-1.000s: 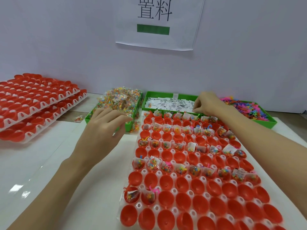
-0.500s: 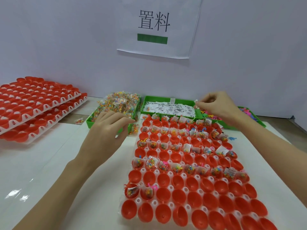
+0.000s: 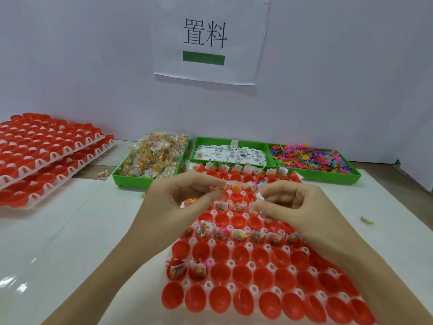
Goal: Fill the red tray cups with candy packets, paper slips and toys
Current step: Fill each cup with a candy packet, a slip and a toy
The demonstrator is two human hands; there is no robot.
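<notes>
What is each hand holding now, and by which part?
Right hand pinches a white paper slip by its edge. Left hand pinches something small; unclear.

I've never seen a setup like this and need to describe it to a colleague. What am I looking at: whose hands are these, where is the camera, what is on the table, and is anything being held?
This is one view from a camera worn on a person's head, looking forward and down, so the two bare hands are the wearer's own. There is no machine.

On the white table lies a tray of red cups; some rows hold candy packets and slips, the nearest row is bare. Behind it stand green bins: candy packets, paper slips and coloured plastic toys. A stack of spare red trays sits far left, and a paper sign hangs on the wall.

The right hand pinches a small white paper slip. The left hand has curled fingers over the tray; what it holds is unclear.
</notes>
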